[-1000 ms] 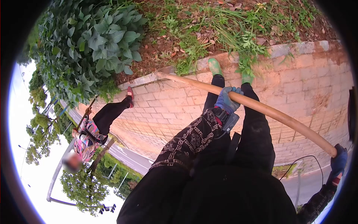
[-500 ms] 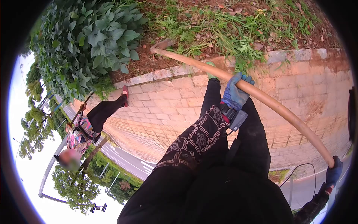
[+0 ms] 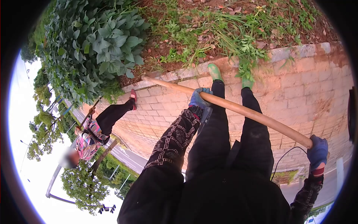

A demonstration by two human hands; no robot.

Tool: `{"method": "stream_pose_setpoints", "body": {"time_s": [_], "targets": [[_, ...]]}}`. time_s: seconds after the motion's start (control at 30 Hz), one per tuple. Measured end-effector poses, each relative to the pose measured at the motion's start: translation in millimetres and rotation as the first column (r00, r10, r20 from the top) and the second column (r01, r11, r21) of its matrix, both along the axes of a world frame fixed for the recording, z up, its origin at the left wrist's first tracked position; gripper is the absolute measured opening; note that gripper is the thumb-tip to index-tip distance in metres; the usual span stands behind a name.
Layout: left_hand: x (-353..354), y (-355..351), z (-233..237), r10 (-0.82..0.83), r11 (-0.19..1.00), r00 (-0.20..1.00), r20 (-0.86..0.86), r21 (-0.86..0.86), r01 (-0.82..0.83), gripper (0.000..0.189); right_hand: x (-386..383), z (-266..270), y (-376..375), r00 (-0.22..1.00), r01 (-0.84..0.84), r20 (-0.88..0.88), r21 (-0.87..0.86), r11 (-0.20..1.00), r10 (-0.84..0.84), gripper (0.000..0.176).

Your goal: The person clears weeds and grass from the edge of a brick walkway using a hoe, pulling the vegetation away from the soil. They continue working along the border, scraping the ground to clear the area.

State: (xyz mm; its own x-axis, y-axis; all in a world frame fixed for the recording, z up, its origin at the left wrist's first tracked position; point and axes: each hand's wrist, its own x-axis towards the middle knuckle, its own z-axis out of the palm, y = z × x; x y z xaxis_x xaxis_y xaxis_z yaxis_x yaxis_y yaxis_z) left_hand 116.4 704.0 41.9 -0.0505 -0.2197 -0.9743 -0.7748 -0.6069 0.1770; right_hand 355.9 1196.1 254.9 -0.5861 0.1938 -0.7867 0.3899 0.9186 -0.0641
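A long wooden-handled hoe slants across the front of my legs. My left hand, in a blue glove, is closed round the handle near its middle. Lower on the right, my right hand, also blue-gloved, grips the handle's end. The far end of the handle reaches the stone kerb beside the soil; the blade there is hardly visible. My green shoes stand on the paving by the kerb. A dark device is strapped at my left wrist.
Brick paving runs along a kerb, with weeds and cut grass on red soil beyond. A leafy bush grows at the upper left. Another person holding a long-handled tool stands on the left, near a road.
The hoe has drawn back from the soil to the kerb. My left hand has moved left and slightly down; my right hand has come left and up. The other person still holds the tool.
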Motion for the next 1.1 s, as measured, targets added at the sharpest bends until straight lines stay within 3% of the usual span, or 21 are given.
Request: {"method": "stream_pose_setpoints", "body": {"time_s": [0.07, 0.13, 0.2, 0.23, 0.3, 0.4, 0.43, 0.5, 0.57, 0.6, 0.67, 0.73, 0.8, 0.83, 0.93, 0.97, 1.0, 1.03, 1.07, 1.1], "targets": [[5, 39, -6, 0.019, 0.989, 0.995, 0.101, 0.143, -0.034, 0.006, 9, 24, 29, 0.999, 0.011, -0.032, 0.072, 0.997, -0.008, 0.015], [18, 90, -13, 0.018, 0.982, 0.999, 0.032, 0.188, -0.024, 0.008, 35, 46, 75, 0.996, 0.083, 0.017, 0.129, 0.988, -0.086, 0.016], [20, 144, 22, 0.05, 0.942, 0.999, 0.008, 0.331, -0.05, 0.012, 73, 71, 128, 0.997, 0.003, -0.071, 0.216, 0.976, 0.012, 0.021], [29, 161, 24, 0.1, 0.9, 0.993, -0.058, 0.432, -0.065, 0.013, 75, 94, 140, 0.999, -0.004, -0.033, 0.308, 0.951, 0.015, 0.025], [39, 197, 25, 0.195, 0.805, 0.974, -0.117, 0.586, -0.091, 0.014, 62, 131, 153, 1.0, -0.017, 0.006, 0.405, 0.914, 0.016, 0.028], [36, 243, 36, 0.262, 0.696, 0.964, -0.048, 0.701, -0.154, 0.014, 24, 188, 136, 0.979, -0.132, -0.035, 0.644, 0.754, 0.202, 0.024], [38, 251, 41, 0.282, 0.637, 0.959, 0.008, 0.746, -0.193, 0.014, 27, 197, 137, 0.987, -0.124, 0.005, 0.64, 0.758, 0.158, 0.024], [40, 252, 47, 0.276, 0.627, 0.961, -0.002, 0.759, -0.178, 0.014, 47, 206, 145, 0.992, -0.116, 0.039, 0.641, 0.759, 0.118, 0.026], [45, 244, 42, 0.294, 0.586, 0.95, -0.104, 0.805, -0.093, 0.014, 109, 194, 172, 0.989, 0.015, 0.107, 0.596, 0.803, -0.098, 0.035], [47, 233, 41, 0.291, 0.589, 0.95, -0.114, 0.804, -0.084, 0.014, 169, 172, 201, 0.991, 0.128, -0.088, 0.474, 0.871, -0.097, 0.033], [42, 203, 43, 0.2, 0.733, 0.974, -0.108, 0.676, -0.076, 0.016, 141, 135, 140, 0.968, 0.063, -0.247, 0.421, 0.905, 0.047, 0.024], [38, 160, 28, 0.152, 0.804, 0.983, -0.099, 0.591, -0.065, 0.016, 124, 87, 97, 0.981, 0.132, -0.181, 0.328, 0.935, -0.075, 0.015], [25, 114, 24, 0.095, 0.916, 0.99, -0.108, 0.399, -0.044, 0.014, 108, 45, 51, 0.998, 0.055, -0.028, 0.289, 0.956, -0.048, 0.015], [20, 82, 13, 0.075, 0.922, 0.988, -0.136, 0.387, -0.017, 0.013, 100, 29, 28, 0.998, 0.065, -0.026, 0.235, 0.97, -0.06, 0.015], [-6, 5, 8, 0.004, 0.956, 0.982, -0.188, 0.29, 0.052, 0.012, 57, 9, -38, 0.996, 0.088, 0.02, 0.06, 0.994, -0.089, 0.016], [-15, -10, 16, 0.001, 0.977, 0.985, -0.172, 0.208, 0.035, 0.011, 45, 11, -50, 0.984, 0.171, -0.042, -0.084, 0.982, -0.175, 0.017], [-20, -26, 19, 0.001, 0.992, 0.988, -0.154, 0.124, 0.018, 0.009, 30, 15, -54, 0.984, 0.172, -0.038, -0.086, 0.981, -0.175, 0.017], [-18, -44, 18, 0.051, 0.967, 0.949, -0.31, 0.252, 0.031, 0.008, 13, 23, -53, 0.973, 0.224, 0.093, -0.203, 0.953, -0.209, 0.019], [-15, -49, 21, 0.054, 0.968, 0.95, -0.308, 0.248, 0.025, 0.008, 0, 32, -50, 0.95, 0.283, 0.223, -0.309, 0.908, -0.22, 0.022], [-11, -51, 23, 0.135, 0.937, 0.91, -0.392, 0.349, 0.011, 0.007, -4, 37, -40, 0.936, 0.225, 0.327, -0.26, 0.939, -0.133, 0.024]]}}
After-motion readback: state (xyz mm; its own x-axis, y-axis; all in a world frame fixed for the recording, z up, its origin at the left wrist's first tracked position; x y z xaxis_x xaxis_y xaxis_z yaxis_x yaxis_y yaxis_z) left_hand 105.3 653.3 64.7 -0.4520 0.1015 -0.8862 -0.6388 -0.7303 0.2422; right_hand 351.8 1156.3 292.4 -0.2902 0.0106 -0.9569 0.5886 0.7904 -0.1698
